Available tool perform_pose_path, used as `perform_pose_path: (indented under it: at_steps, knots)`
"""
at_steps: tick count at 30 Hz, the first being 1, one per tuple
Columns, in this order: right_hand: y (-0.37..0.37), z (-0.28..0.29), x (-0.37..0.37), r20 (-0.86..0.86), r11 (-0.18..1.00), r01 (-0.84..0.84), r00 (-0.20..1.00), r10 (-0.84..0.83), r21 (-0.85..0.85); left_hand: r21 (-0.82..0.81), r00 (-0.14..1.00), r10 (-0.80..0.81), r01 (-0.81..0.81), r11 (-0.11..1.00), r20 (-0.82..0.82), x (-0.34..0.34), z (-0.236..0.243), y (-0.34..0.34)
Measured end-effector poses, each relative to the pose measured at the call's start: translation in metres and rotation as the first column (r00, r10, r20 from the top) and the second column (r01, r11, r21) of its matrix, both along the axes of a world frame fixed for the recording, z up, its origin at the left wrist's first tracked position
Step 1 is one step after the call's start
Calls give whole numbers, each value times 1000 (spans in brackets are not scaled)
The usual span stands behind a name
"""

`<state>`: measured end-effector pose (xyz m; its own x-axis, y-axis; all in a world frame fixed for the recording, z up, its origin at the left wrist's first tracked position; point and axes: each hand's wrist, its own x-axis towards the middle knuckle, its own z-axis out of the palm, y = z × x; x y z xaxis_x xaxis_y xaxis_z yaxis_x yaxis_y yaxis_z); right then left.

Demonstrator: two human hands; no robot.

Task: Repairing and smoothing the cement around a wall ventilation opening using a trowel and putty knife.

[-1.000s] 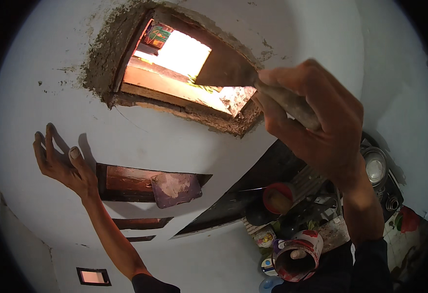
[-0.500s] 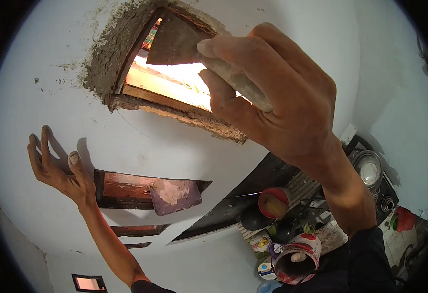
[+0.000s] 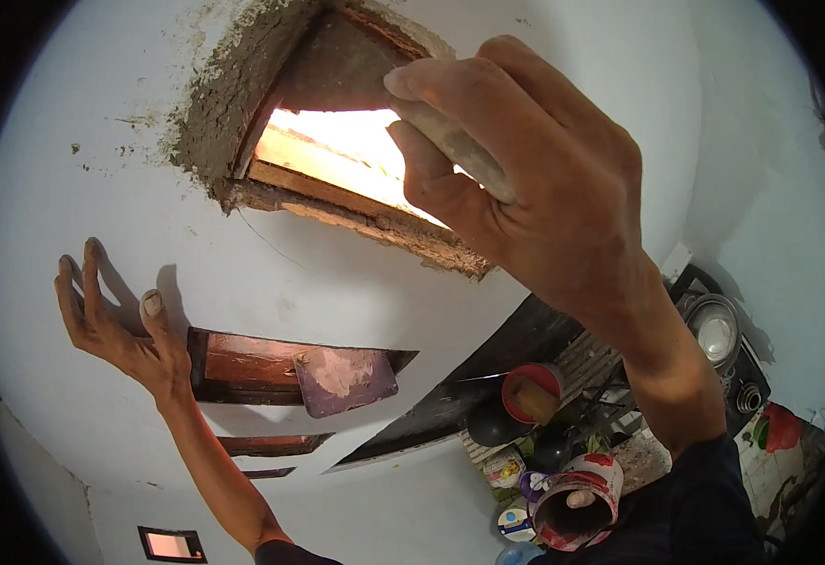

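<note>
Fingers (image 3: 450,80) of the right hand (image 3: 558,179) pinch the pale, worn handle (image 3: 460,151) of a putty knife, thumb below and index above, with its broad blade (image 3: 332,66) seen across the top left corner of the wall opening (image 3: 337,141); whether it touches the rim I cannot tell. Good control here calls for a firm pinch with a loose wrist, the blade nearly flat and pressure even along its edge, as a dug-in corner would likely gouge the rough mortar (image 3: 210,122) at the opening's left edge. Knuckles are best clear of the wooden strip (image 3: 328,193) along the lower edge.

The left hand (image 3: 135,348) holds nothing, its fingers spread, close to the wall (image 3: 102,207) toward its left edge; contact is unclear, yet a palm laid flat would steady the reach.

Farther out, a purple board (image 3: 347,381) with pale residue sits at the right end of the recess (image 3: 243,361) below the opening. A red-and-white bucket (image 3: 604,478) stands lower, beyond the wall's bottom edge.
</note>
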<state>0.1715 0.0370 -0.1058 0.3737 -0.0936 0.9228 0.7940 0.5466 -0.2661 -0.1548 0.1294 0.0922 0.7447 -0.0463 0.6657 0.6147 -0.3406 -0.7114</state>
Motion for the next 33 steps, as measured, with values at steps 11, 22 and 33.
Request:
perform_pose_path:
  at_steps: [11, 22, 33]
  knots:
    - [-11, -11, -43, -26, 995, -61, 998, 59, -79, -60, 1000, -24, 24, 998, 12, -6, -5, 4]
    - [7, 4, -72, -58, 999, -49, 997, 49, -4, -6, 1000, -2, 2, 1000, -25, -7, 6, -1]
    - [-14, 13, -71, -59, 998, -57, 997, 55, -40, -31, 999, -46, 47, 998, 13, -2, 4, -4]
